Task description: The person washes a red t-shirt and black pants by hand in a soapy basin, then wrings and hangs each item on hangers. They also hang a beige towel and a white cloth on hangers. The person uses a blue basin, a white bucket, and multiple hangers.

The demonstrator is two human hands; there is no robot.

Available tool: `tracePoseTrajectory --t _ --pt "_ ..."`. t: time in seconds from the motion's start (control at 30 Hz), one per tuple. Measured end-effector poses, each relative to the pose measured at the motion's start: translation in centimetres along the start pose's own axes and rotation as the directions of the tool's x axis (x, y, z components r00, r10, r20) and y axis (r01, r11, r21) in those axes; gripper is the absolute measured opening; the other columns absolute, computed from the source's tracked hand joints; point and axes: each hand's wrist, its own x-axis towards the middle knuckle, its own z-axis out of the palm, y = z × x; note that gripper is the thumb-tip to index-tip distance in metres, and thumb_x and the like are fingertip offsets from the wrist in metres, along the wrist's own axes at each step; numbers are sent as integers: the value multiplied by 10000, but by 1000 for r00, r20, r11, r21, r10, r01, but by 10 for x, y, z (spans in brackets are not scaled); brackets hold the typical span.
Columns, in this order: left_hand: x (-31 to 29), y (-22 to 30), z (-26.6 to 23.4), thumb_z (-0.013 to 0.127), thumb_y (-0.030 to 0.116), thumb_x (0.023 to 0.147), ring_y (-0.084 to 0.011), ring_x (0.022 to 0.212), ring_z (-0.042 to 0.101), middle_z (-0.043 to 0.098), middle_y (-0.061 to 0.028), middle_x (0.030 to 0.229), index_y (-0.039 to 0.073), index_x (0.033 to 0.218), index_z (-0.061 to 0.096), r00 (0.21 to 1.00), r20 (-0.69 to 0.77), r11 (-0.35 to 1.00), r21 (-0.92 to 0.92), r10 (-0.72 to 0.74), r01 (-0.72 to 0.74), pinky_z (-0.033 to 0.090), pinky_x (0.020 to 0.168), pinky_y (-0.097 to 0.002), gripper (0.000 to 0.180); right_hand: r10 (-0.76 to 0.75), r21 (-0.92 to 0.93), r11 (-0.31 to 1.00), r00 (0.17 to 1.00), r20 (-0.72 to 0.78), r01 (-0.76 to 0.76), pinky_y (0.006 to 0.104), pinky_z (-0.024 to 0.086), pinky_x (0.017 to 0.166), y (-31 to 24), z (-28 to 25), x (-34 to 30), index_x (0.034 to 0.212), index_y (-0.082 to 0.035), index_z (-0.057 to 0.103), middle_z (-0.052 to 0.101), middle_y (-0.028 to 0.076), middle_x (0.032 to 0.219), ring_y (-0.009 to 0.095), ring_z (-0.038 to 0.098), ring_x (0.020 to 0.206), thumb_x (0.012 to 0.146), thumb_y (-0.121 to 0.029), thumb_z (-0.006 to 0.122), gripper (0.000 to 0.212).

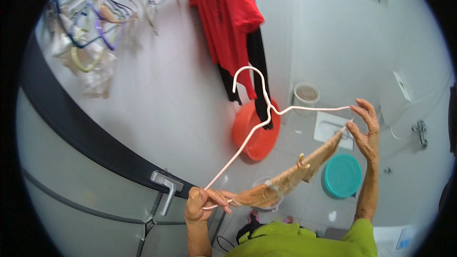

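A pale pink clothes hanger point(236, 154) is held up in front of me, its hook toward the red garment. My left hand point(204, 202) is closed round its lower left corner. At the opposite corner my right hand point(366, 128) pinches the hanger between thumb and fingers. A brown cloth point(285, 179) lies along the bottom bar, stretched between my two hands. A small yellowish clip point(302, 162) sits near the middle of the cloth. The cloth's left end touches the fingers of my left hand; its right end reaches my right thumb.
A red top point(228, 16) and black clothing hang beyond; several hangers point(102, 24) crowd the rail at left. Below are an orange-red basin point(245, 135), a teal basin point(342, 176), a pale bucket point(306, 95) and a floor toilet point(328, 128). A door handle point(167, 190) stands close to my left hand.
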Motion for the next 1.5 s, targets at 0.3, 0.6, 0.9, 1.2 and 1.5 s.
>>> tracePoseTrajectory --t 0.3,0.6,0.9,1.2,1.5 --pt "20 4 -30 309 436 1077 -427 720 685 659 -254 657 -86 854 690 996 64 992 -112 61 -54 521 851 -589 683 410 665 467 809 422 -583 164 409 474 21 -5 15 1449 12 385 663 102 742 64 577 535 971 -294 617 613" --pt "62 -18 -72 376 436 1064 -496 932 659 676 -238 716 -71 914 692 985 169 938 -336 -30 86 562 781 -549 616 220 809 199 830 512 -552 273 555 489 0 -16 59 1429 21 425 670 182 655 214 670 526 1067 -405 374 562" --pt "101 -13 -78 449 440 1042 -339 880 681 626 -239 1161 -5 1244 575 990 -107 933 -356 -95 51 558 813 -471 504 166 752 539 924 345 -378 257 481 354 -39 -37 104 1152 140 569 666 166 624 169 592 399 1070 -272 418 447" --pt "42 -74 -153 476 372 1039 -286 988 646 668 -155 1154 41 1168 622 851 -468 900 -435 -240 15 503 820 -396 384 -53 578 813 997 -48 71 261 559 404 -102 -42 198 1115 56 648 695 135 679 148 666 489 1050 -358 478 452" --pt "-204 -204 -121 596 184 956 -273 1034 631 662 -146 1119 -13 1096 632 353 -757 788 -611 -550 -80 520 865 -387 244 -234 525 764 920 -315 375 265 591 533 -158 49 321 1081 15 673 716 116 760 136 693 608 1046 -338 499 395"
